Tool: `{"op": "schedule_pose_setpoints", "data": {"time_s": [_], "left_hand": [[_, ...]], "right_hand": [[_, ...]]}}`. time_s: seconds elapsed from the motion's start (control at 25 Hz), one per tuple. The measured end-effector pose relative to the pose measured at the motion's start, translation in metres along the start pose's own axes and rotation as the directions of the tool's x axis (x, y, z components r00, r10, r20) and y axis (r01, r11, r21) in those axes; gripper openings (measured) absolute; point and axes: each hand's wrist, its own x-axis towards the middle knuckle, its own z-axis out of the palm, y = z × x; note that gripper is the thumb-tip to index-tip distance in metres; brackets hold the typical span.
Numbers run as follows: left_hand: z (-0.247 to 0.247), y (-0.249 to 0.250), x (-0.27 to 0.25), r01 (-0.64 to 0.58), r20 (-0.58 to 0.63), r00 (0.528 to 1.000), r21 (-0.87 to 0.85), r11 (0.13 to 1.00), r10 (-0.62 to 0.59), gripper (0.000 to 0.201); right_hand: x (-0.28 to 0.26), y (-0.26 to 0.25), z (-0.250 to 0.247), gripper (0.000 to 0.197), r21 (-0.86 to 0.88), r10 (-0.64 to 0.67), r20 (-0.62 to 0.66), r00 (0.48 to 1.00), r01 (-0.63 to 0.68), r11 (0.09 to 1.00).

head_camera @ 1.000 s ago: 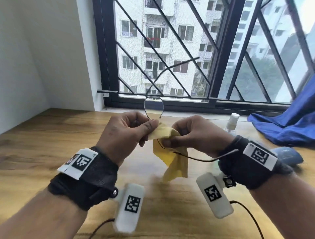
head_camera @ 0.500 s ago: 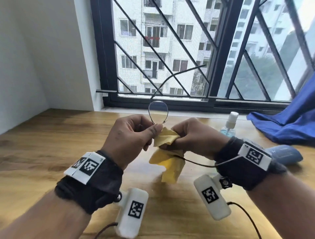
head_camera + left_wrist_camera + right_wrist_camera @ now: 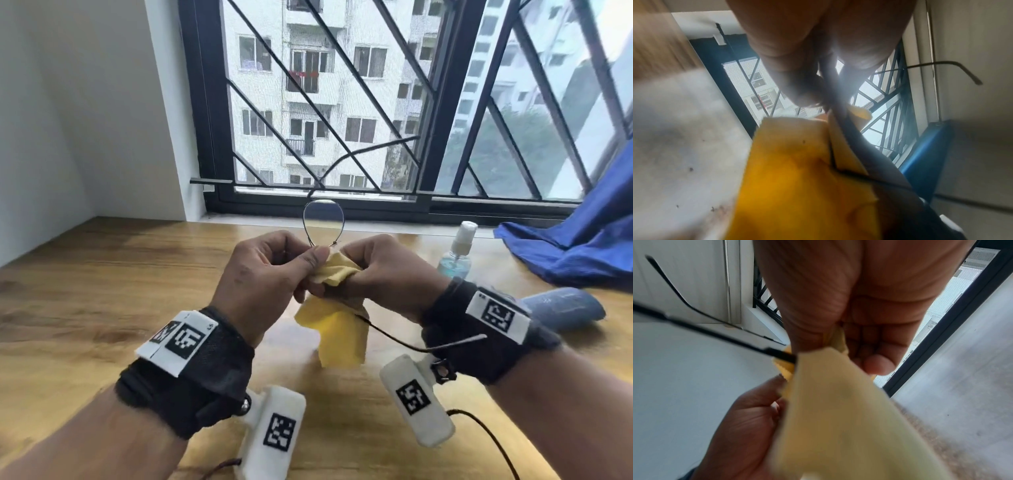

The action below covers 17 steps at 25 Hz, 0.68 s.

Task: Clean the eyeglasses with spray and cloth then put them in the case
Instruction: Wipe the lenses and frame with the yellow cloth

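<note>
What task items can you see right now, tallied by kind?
Eyeglasses: 1, held by both hands
Yellow cloth: 1, held in right hand
Spray bottle: 1, on table
Blue case: 1, on table
Total: 4

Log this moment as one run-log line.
step: wiping lens | left hand: holds eyeglasses | right hand: pinches yellow cloth | spray bottle, case: on table

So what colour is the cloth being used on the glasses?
Yellow. The cloth shows best in the head view, hanging below both hands.
</note>
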Motion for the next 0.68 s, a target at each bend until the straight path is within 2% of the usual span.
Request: {"op": "schedule_pose_setpoints", "data": {"time_s": [0.12,0.16,0.28,0.36,0.56,0.68], "left_hand": [[-0.005,0.0,0.004,0.093,-0.005,0.996,-0.05,0.994,-0.093,0.029],[-0.006,0.0,0.004,0.108,-0.005,0.994,-0.05,0.993,-0.108,0.03],[-0.007,-0.001,0.004,0.078,-0.032,0.996,0.009,0.997,-0.078,0.026],[-0.007,-0.002,0.004,0.057,-0.031,0.998,0.051,0.997,-0.055,0.022],[-0.002,-0.001,-0.001,0.048,0.031,0.998,0.054,0.997,-0.049,0.022],[-0.007,0.0,0.003,0.026,-0.002,1.0,0.05,0.998,-0.026,0.024]], "right_hand": [[0.002,-0.001,-0.004,0.049,0.016,-0.042,-0.045,0.998,0.043,0.999],[0.003,-0.002,-0.006,0.046,0.022,-0.038,-0.023,0.999,0.039,0.999],[0.0,-0.002,-0.006,0.004,0.101,-0.019,0.151,0.988,0.004,0.995],[0.001,0.003,-0.007,0.018,0.082,-0.005,0.186,0.982,-0.011,0.997],[0.002,0.006,0.0,0.043,-0.023,0.0,-0.012,1.0,0.0,1.0],[0.002,0.003,-0.004,0.042,0.015,0.003,-0.066,0.998,-0.002,1.0]]}}
